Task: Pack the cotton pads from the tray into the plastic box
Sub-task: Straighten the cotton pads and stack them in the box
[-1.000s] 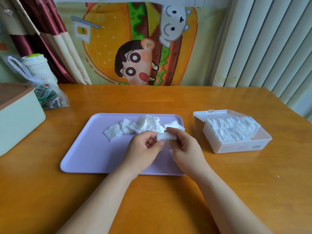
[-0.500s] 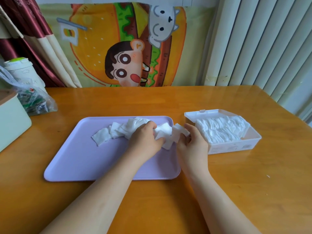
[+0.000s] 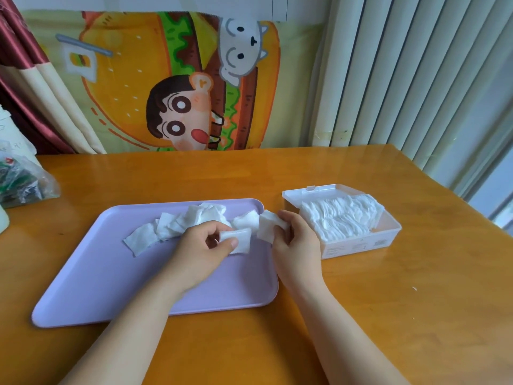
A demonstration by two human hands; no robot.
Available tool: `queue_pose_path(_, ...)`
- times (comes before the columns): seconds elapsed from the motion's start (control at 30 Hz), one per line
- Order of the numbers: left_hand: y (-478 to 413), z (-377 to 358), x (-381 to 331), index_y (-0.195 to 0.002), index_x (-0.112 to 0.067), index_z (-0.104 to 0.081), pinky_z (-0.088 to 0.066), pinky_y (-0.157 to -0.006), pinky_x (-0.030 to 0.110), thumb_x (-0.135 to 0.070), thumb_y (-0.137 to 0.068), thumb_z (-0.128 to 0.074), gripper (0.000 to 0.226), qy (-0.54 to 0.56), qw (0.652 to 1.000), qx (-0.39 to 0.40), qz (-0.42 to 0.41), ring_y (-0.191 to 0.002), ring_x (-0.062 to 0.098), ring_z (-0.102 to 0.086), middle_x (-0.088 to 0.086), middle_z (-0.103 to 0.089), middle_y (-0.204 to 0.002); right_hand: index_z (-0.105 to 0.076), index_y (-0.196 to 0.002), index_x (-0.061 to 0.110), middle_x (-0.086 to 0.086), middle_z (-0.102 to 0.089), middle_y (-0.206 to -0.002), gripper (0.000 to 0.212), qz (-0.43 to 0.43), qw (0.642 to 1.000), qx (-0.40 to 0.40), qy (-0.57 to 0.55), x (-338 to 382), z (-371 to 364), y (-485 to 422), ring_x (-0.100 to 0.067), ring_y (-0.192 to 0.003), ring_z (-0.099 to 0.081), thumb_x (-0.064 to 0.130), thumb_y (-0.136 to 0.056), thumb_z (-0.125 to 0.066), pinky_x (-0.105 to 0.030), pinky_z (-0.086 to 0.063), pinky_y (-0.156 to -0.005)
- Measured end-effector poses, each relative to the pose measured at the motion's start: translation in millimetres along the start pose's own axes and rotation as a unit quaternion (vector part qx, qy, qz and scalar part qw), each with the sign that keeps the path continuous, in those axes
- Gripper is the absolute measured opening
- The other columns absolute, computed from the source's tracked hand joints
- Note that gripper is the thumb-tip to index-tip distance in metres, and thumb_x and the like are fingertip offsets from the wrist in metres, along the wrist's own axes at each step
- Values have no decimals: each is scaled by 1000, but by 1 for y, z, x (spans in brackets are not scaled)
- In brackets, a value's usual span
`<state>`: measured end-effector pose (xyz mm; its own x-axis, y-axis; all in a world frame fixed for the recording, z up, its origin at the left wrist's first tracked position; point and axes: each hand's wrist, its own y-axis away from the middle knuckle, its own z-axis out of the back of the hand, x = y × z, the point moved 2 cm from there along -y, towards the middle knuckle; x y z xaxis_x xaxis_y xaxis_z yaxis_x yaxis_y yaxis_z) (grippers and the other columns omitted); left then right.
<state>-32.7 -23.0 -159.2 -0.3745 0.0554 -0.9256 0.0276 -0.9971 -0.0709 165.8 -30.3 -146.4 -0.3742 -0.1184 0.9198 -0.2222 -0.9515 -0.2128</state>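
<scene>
A lilac tray (image 3: 91, 279) lies on the wooden table, with several loose white cotton pads (image 3: 177, 223) strewn along its far side. My left hand (image 3: 205, 254) is over the tray and pinches a small stack of pads (image 3: 239, 240) between thumb and fingers. My right hand (image 3: 297, 240) is at the tray's right edge and holds another white pad (image 3: 268, 225) upright. To the right stands the open plastic box (image 3: 361, 243), filled with a row of packed pads (image 3: 341, 218), its lid folded back behind it.
A clear plastic bag (image 3: 25, 182) with dark contents lies at the far left of the table. A cartoon cloth hangs behind the table, and vertical blinds run along the right side. Bare tabletop (image 3: 416, 315) stretches in front of the box.
The two hands have come apart. My left hand has lifted a small stack of pads off the pile, and my right hand has carried its pad a little toward the box.
</scene>
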Motion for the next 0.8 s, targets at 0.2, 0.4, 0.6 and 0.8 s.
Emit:
queue_pose_path(0.2,13,-3,-12,-90,-9,-73,-41,-51,16,0,-82,-83,16,190,978,76,44,-52,9,-49,2,-60,-66,-72,-127,20,16,-76,-106,30,-7,997,73,-38,-2,1,-7,5,-97,-71,13,-98,-70,-9,-52,-80)
queue_pose_path(0.4,17,-4,-12,-94,-3,-73,-44,-51,15,2,-83,-83,15,183,980,67,37,-55,11,-57,1,-66,-65,-72,-126,22,10,-80,-104,32,-16,983,174,-59,2,-5,2,0,-89,-74,8,-98,-70,-20,-59,-74)
queue_pose_path(0.6,15,-3,-9,-95,0,-71,-45,-52,16,0,-83,-84,18,167,985,31,30,-57,15,-57,5,-65,-68,-70,-135,18,11,-76,-97,43,25,980,196,-3,5,-3,2,6,-77,-67,-1,-100,-54,-12,-49,-73)
queue_pose_path(0.8,16,-5,-10,-94,2,-68,-42,-48,17,2,-83,-84,19,161,986,29,44,-53,11,-55,7,-62,-67,-69,-134,23,16,-72,-86,41,8,979,205,-22,5,-3,2,1,-79,-66,3,-103,-52,-20,-50,-80)
